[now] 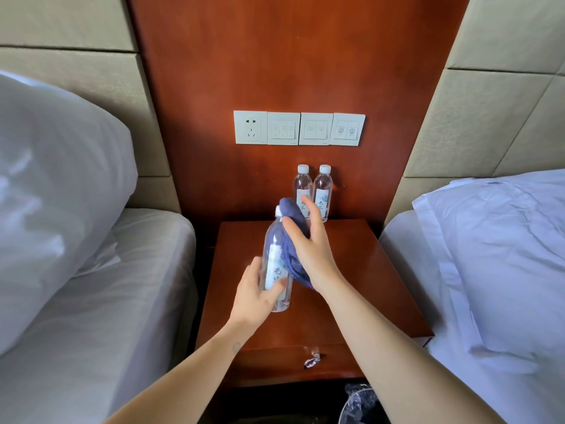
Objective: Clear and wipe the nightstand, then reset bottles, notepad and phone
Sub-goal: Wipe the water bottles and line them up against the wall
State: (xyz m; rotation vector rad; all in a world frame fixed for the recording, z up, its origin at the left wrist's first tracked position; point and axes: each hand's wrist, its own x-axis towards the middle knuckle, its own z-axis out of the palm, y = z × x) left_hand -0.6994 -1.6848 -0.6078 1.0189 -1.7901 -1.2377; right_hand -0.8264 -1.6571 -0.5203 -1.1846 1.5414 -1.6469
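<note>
Low at 6 o'clock, a lined bin [357, 402] sits below the nightstand's drawer handle [312, 361]. Above the worktop [367, 270], the left hand [256, 289] grips the lower half of a water bottle [276, 270], fingers curled round it, lifted clear and slightly tilted. The right hand [308, 240] clasps a blue cloth [293, 228] against the bottle's upper part. Two more bottles [302, 188] [322, 191] stand upright, side by side, at the worktop's 12 o'clock edge, below a switch panel [299, 128].
</note>
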